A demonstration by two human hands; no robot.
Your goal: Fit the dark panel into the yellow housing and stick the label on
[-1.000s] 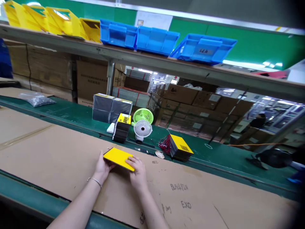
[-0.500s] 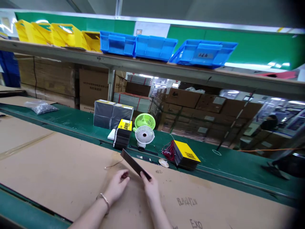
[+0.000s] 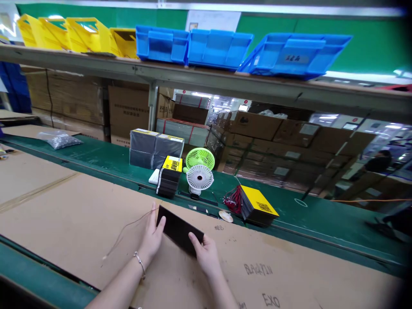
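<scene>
A thin black rectangular panel (image 3: 179,227) is held tilted above the brown cardboard sheet (image 3: 106,214). My right hand (image 3: 206,252) grips its right end, thumb on the dark face. At the left end, my left hand (image 3: 153,235) has its thumb against the panel's edge and its fingers upright behind; a bracelet circles that wrist. From the panel's upper left a thin wire (image 3: 128,224) trails to the left over the cardboard. What is on the panel's far face is hidden.
Beyond the cardboard, a green bench carries a white fan (image 3: 199,177), a green fan (image 3: 200,159), a dark stack with a yellow top (image 3: 170,171), another yellow-topped stack (image 3: 259,205) with red wires, and wrapped blocks (image 3: 143,148). Blue bins (image 3: 219,49) line the shelf above.
My left hand has come up onto the panel's left end, where it was apart before. The panel has turned to show more of its face, and the wire now trails further left.
</scene>
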